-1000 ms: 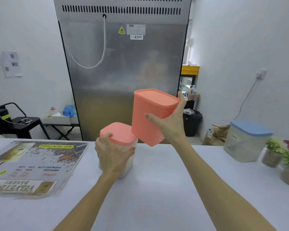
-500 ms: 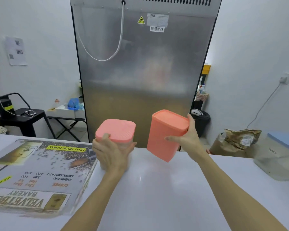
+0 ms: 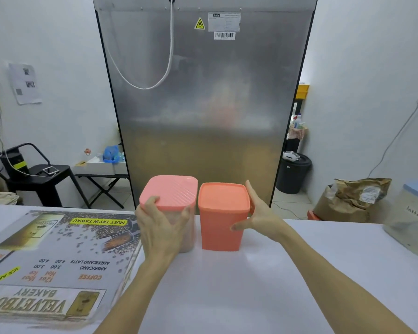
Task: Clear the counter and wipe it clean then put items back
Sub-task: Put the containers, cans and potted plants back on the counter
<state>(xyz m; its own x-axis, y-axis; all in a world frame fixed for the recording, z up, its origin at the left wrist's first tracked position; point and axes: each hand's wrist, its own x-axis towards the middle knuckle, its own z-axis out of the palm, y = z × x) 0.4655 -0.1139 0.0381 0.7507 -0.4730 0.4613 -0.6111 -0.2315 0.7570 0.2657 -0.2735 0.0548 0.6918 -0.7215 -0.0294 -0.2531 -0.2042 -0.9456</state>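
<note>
Counter (image 3: 263,273) bearing two upright tubs side by side: left hand (image 3: 162,227) wrapped around pink-lidded tub (image 3: 171,191); right hand (image 3: 261,218), fingers spread, against orange tub (image 3: 221,220).

On the white counter (image 3: 227,285), the clear pink-lidded container (image 3: 170,206) stands just left of the opaque orange plastic container (image 3: 221,218), with the printed menu poster (image 3: 53,261) lying farther left.

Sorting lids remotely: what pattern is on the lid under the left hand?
Pink lid with raised diagonal ribs, clearest at its right corner in the head view.
</note>
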